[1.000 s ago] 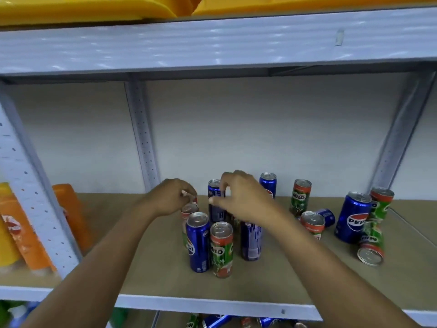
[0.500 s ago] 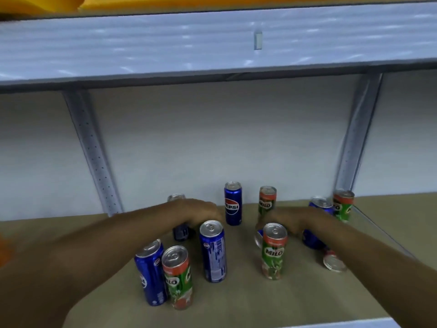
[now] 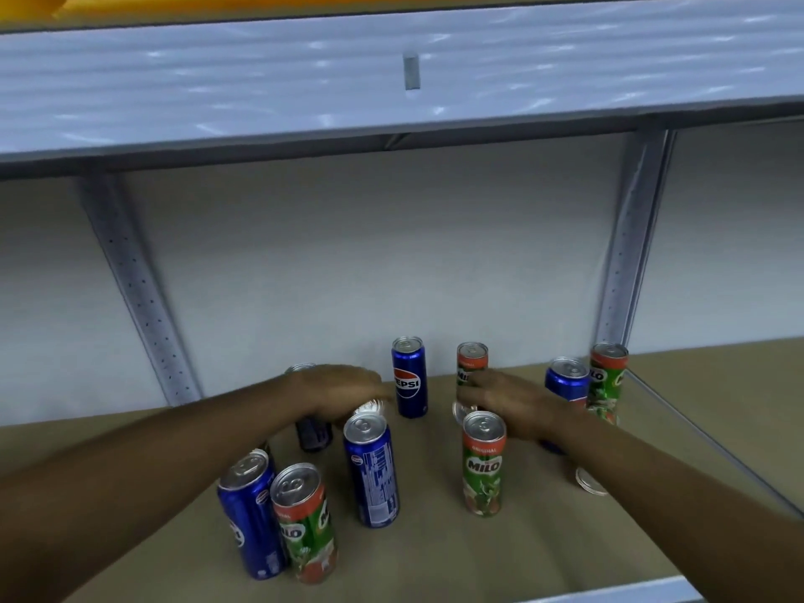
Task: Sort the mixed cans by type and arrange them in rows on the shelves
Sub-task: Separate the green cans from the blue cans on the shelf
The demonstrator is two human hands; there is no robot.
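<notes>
Blue Pepsi cans and green-red Milo cans stand mixed on the brown shelf board (image 3: 435, 559). My left hand (image 3: 343, 389) lies palm-down over a silver can top (image 3: 370, 406), with a dark blue can (image 3: 313, 433) under the wrist; its grip is hidden. My right hand (image 3: 509, 398) curls over a lying can whose silver end (image 3: 456, 412) shows under the fingers. Between the hands stands a Pepsi can (image 3: 409, 380), and a Milo can (image 3: 472, 361) stands behind the right fingers. In front are a Pepsi can (image 3: 372, 472) and a Milo can (image 3: 483, 467).
A Pepsi can (image 3: 250, 515) and a Milo can (image 3: 304, 524) stand together at the front left. At the right stand a Pepsi can (image 3: 565, 378) and a Milo can (image 3: 607, 380), with a toppled can's end (image 3: 589, 483) below them. Perforated uprights (image 3: 139, 298) (image 3: 631, 254) frame the bay under the upper shelf beam (image 3: 391, 80).
The view swung right and closer over the second. My hands moved apart, the right one onto the lying can. Since half a second ago they have barely shifted.
</notes>
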